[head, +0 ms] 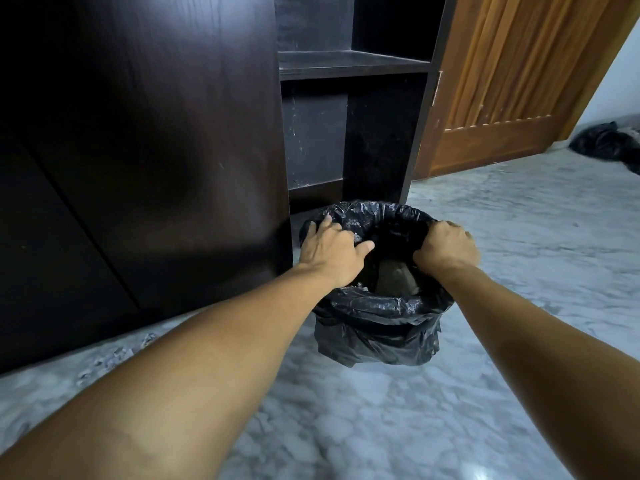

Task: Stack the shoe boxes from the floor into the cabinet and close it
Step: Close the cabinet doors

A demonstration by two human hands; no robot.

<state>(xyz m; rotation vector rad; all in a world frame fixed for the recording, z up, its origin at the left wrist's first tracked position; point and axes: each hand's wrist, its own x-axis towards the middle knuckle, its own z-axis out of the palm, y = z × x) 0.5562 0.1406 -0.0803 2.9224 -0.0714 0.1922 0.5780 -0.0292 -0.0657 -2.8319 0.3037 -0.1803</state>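
Both hands are on a black plastic bag (377, 317) that sits on the marble floor (346, 410), in the centre of the frame. The left hand (332, 251) lies over the left rim of the bag with the fingers spread and the thumb hooked inside. The right hand (446, 249) is clenched around the right rim, grasping the plastic.

Deep in the bag a brownish thing (394, 277) shows; it may be a shoe box, but I cannot tell.

The cabinet (138, 150) fills the upper left. Its open compartment, at upper centre, shows a bare shelf (353, 62) and nothing visible under it, and its door (502, 81) stands open at upper right.

I judge the task is near its beginning: no box is stacked yet, and the closing is also left. Another dark bundle (606, 143) lies far right.
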